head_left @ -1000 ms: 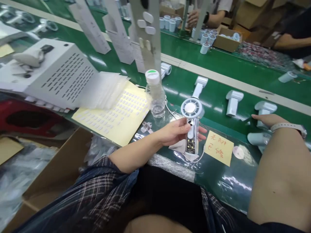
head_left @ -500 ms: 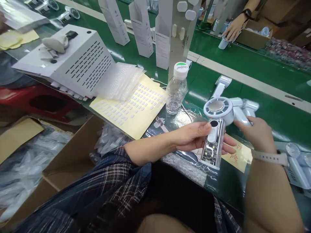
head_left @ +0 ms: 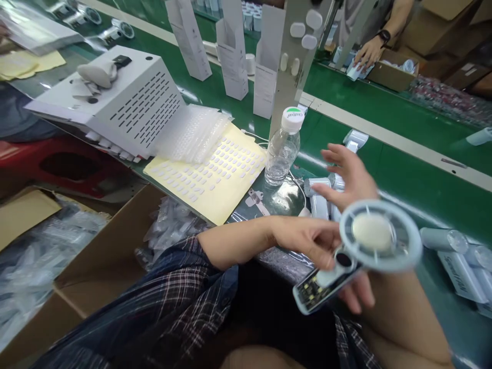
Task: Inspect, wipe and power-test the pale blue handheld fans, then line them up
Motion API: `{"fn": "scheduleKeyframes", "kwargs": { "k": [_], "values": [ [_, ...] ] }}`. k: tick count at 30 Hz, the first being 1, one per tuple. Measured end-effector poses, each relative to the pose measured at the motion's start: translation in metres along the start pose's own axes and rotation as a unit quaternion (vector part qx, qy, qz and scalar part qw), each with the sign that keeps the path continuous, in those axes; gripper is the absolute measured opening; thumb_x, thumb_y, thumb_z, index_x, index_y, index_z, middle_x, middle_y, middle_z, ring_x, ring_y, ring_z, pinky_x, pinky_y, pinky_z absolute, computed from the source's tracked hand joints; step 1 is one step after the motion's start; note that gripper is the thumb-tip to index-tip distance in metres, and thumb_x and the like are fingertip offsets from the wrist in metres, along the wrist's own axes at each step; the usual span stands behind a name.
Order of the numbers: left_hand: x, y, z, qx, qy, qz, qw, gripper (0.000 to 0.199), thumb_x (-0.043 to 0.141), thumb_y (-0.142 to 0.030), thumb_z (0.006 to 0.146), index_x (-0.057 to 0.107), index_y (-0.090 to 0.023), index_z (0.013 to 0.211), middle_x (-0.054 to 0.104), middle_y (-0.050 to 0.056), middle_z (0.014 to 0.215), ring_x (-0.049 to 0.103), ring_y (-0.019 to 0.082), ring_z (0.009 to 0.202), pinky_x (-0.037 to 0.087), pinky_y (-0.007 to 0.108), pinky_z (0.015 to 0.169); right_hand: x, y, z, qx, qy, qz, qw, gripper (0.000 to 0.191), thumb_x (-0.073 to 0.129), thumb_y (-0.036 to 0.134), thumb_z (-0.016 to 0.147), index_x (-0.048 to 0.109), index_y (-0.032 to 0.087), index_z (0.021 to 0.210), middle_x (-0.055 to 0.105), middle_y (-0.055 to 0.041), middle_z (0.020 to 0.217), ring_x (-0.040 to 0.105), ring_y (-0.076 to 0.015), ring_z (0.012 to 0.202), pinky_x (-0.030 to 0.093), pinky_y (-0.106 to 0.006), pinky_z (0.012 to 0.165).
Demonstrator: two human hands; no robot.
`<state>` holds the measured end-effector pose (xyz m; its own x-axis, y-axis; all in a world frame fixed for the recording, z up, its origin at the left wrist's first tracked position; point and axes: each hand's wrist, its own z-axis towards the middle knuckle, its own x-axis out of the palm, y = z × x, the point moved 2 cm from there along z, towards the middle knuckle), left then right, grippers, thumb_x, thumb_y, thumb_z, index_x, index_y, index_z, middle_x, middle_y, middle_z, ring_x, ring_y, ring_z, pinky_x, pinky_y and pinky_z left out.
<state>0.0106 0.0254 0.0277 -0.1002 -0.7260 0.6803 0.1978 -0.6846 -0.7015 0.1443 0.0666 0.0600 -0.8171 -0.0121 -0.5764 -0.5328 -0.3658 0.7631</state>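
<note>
My left hand (head_left: 307,240) grips a pale blue handheld fan (head_left: 372,233) by its handle, tilted, with the round head toward the right. Through the clear face of the handle a circuit board shows, and a dark round spot sits near the neck. Motion blurs the fan. Beyond it, my right hand (head_left: 355,177) is open, fingers spread and pointing left, with nothing visible in it. Just left of that hand lie several pale blue fans (head_left: 319,205), partly covered by it. A capped clear bottle (head_left: 282,156) stands to their left.
Yellow sheets of small white stickers (head_left: 215,179) lie left of the bottle, partly under bubble wrap (head_left: 200,133). Behind are a slotted white metal box (head_left: 142,102), upright cartons (head_left: 232,66) and a post (head_left: 292,77). More fans (head_left: 446,240) lie right; a co-worker's hand (head_left: 369,54) works across.
My left hand has tilted the fan, its head swinging right and toward me. My right hand has moved left and opened away from the fans, which now lie farther left.
</note>
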Motion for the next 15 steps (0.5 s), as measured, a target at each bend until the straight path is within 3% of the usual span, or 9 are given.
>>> {"fn": "scheduleKeyframes", "kwargs": {
  "k": [2,4,6,8,11,15],
  "values": [
    [0.001,-0.003,0.003,-0.044,0.088,0.080,0.992,0.062,0.109,-0.048,0.043,0.078,-0.017,0.087,0.079,0.006,0.081,0.080,0.030,0.073,0.069,0.042,0.078,0.034,0.011,0.023,-0.030,0.012,0.060,0.998,0.098,0.091,0.065,0.078,0.044,0.028,0.156,0.059,-0.0157,0.155,0.059,-0.0372,0.143,0.051,-0.062,0.120],
    [0.002,-0.005,0.006,-0.085,0.174,0.110,0.975,0.062,0.111,-0.043,0.031,0.079,-0.016,0.076,0.077,0.004,0.074,0.077,0.029,0.066,0.068,0.039,0.072,0.070,0.013,0.042,-0.040,-0.008,0.064,0.997,0.105,0.093,0.070,0.073,0.040,0.030,0.154,0.058,-0.0162,0.154,0.059,-0.0371,0.142,0.052,-0.062,0.119],
    [0.002,-0.003,0.008,-0.125,0.206,0.106,0.965,0.064,0.110,-0.048,0.025,0.080,-0.017,0.072,0.076,0.004,0.072,0.076,0.029,0.065,0.068,0.038,0.071,0.099,0.010,0.058,-0.043,-0.041,0.038,0.998,0.103,0.094,0.068,0.073,0.038,0.030,0.152,0.056,-0.0165,0.152,0.058,-0.0379,0.141,0.051,-0.065,0.120],
    [0.004,0.002,0.007,-0.148,0.189,0.121,0.963,0.069,0.108,-0.057,0.021,0.081,-0.019,0.071,0.075,0.003,0.072,0.075,0.029,0.068,0.066,0.037,0.071,0.116,0.006,0.071,-0.035,-0.067,0.013,0.997,0.099,0.094,0.062,0.076,0.039,0.028,0.150,0.054,-0.0175,0.151,0.055,-0.0390,0.143,0.048,-0.068,0.123],
    [0.012,0.014,-0.004,-0.113,0.175,0.182,0.961,0.072,0.103,-0.070,0.021,0.083,-0.022,0.071,0.076,0.006,0.076,0.078,0.032,0.078,0.065,0.036,0.075,0.104,0.009,0.072,-0.017,-0.088,0.009,0.996,0.085,0.092,0.058,0.078,0.047,0.026,0.143,0.056,-0.0177,0.146,0.059,-0.0382,0.137,0.054,-0.066,0.117],
    [0.021,0.022,-0.031,0.039,0.091,0.172,0.980,0.071,0.088,-0.090,0.040,0.085,-0.026,0.071,0.078,0.012,0.080,0.077,0.031,0.074,0.064,0.035,0.069,0.025,0.032,0.018,-0.016,-0.156,0.097,0.983,0.076,0.089,0.068,0.077,0.055,0.030,0.133,0.064,-0.0108,0.128,0.071,-0.0303,0.109,0.064,-0.055,0.099]
  ]
}}
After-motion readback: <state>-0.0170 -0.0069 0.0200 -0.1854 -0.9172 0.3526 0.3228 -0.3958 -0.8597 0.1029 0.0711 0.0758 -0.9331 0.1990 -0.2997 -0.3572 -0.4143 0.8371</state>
